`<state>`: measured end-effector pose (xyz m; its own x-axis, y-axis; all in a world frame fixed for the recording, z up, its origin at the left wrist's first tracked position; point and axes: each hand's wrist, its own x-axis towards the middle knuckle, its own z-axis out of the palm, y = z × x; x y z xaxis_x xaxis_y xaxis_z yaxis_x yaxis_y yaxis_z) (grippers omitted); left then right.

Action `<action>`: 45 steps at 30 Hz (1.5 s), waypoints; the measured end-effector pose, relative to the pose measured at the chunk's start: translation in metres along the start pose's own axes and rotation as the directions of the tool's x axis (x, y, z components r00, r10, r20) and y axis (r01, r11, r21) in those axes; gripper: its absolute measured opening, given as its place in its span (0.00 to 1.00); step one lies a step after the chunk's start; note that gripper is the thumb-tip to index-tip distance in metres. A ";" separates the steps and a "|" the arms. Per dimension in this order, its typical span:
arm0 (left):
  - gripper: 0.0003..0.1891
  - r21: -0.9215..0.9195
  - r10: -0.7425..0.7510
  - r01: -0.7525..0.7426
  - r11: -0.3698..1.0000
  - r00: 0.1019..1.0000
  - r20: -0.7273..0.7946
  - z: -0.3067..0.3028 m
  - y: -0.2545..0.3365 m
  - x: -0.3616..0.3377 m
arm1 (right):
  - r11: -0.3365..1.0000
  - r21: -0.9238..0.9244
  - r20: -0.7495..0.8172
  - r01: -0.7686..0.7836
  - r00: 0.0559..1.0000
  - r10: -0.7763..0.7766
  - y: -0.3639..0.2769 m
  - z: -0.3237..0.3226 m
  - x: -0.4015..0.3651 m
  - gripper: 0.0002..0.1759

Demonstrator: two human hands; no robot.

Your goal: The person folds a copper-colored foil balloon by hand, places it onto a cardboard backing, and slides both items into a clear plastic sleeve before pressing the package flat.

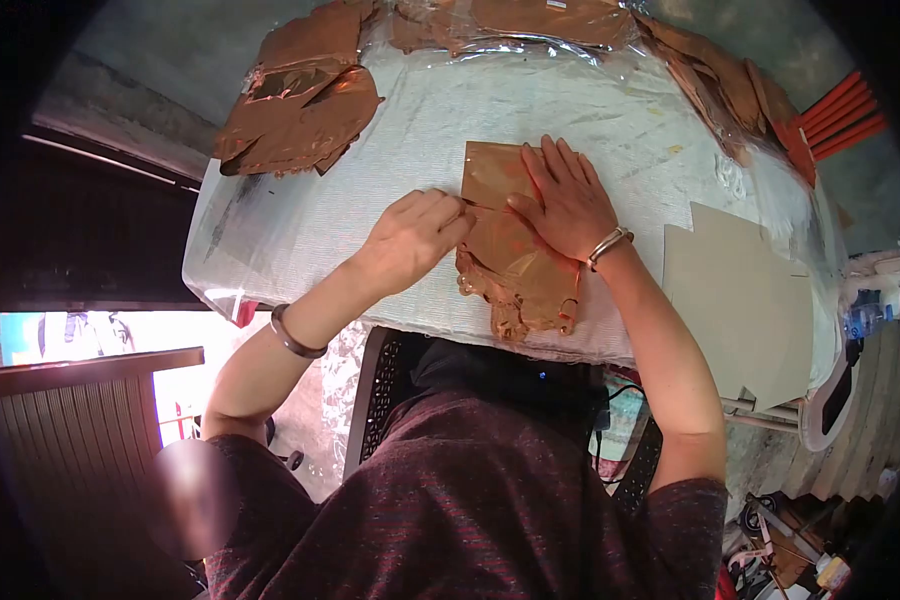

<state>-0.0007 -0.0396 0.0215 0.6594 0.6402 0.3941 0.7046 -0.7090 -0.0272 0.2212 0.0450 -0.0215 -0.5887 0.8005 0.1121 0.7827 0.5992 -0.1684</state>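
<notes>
Left grip (418,236) in a pinch on ragged coppery foil (530,268), right grip (572,208) flat, spread

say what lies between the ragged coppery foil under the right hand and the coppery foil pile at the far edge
Only bare white textured table cover lies between the coppery foil and the far foil pile, in the head view.

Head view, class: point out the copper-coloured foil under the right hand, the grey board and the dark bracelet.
Copper-coloured foil (532,264), head view: its middle area.
Grey board (738,310), head view: its flat face.
Dark bracelet (288,341), head view: its band.
</notes>
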 end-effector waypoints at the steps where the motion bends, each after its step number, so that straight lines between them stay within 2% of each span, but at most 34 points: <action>1: 0.12 0.002 0.001 -0.001 1.000 1.000 0.000 0.003 -0.001 0.002 | 1.000 0.001 -0.008 0.003 1.000 -0.003 0.000 0.001 0.000 0.41; 3: 0.11 0.052 0.010 -0.007 0.999 0.998 -0.065 0.008 -0.002 0.007 | 1.000 0.001 -0.018 0.005 1.000 -0.005 0.001 0.001 -0.001 0.41; 6: 0.08 0.041 0.019 -0.019 0.999 1.000 0.000 0.009 0.001 0.010 | 1.000 0.003 -0.009 -0.001 1.000 0.001 0.001 0.000 0.000 0.41; 16: 0.08 0.030 0.004 -0.003 1.000 1.000 -0.025 0.010 0.006 0.009 | 1.000 0.009 0.011 -0.016 1.000 0.016 -0.001 0.000 0.000 0.41; 22: 0.08 -0.024 -0.086 0.085 0.996 0.995 -0.042 0.008 0.025 0.008 | 1.000 0.020 0.014 -0.014 1.000 0.014 0.000 -0.001 -0.001 0.41; 25: 0.08 0.052 -0.118 0.122 0.991 0.991 -0.070 0.008 0.030 0.011 | 1.000 0.020 0.003 -0.011 1.000 0.011 0.000 0.001 0.000 0.41; 27: 0.08 0.115 -0.277 0.277 0.954 0.961 -0.012 0.011 0.031 0.012 | 1.000 0.016 0.004 -0.008 1.000 0.008 0.000 0.001 0.000 0.41; 31: 0.08 0.146 -0.348 0.344 0.928 0.937 0.003 0.016 0.032 0.013 | 1.000 0.012 0.011 -0.012 1.000 0.012 0.001 -0.001 0.001 0.41; 40: 0.13 0.068 -0.460 0.468 0.881 0.881 -0.108 0.012 0.054 0.004 | 0.999 0.042 -0.041 0.014 0.999 -0.012 0.002 0.005 0.001 0.40; 43: 0.16 -0.012 -0.546 0.549 0.836 0.829 -0.120 0.007 0.063 0.003 | 0.998 0.050 -0.055 0.026 0.998 -0.024 0.003 0.005 0.001 0.39; 44: 0.18 -0.246 -0.708 0.677 0.694 0.704 -0.059 0.006 0.066 0.004 | 0.998 0.051 -0.054 0.024 0.998 -0.021 0.003 0.005 0.001 0.39; 45: 0.20 -0.452 -0.826 0.748 0.486 0.563 0.043 0.005 0.069 0.004 | 0.998 0.053 -0.058 0.033 0.998 -0.030 0.004 0.006 0.002 0.39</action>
<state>0.0525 -0.0845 0.0168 -0.1993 0.9584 0.2045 0.7172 0.0004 0.6969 0.2222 0.0486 -0.0275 -0.5991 0.7816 0.1735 0.7511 0.6238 -0.2162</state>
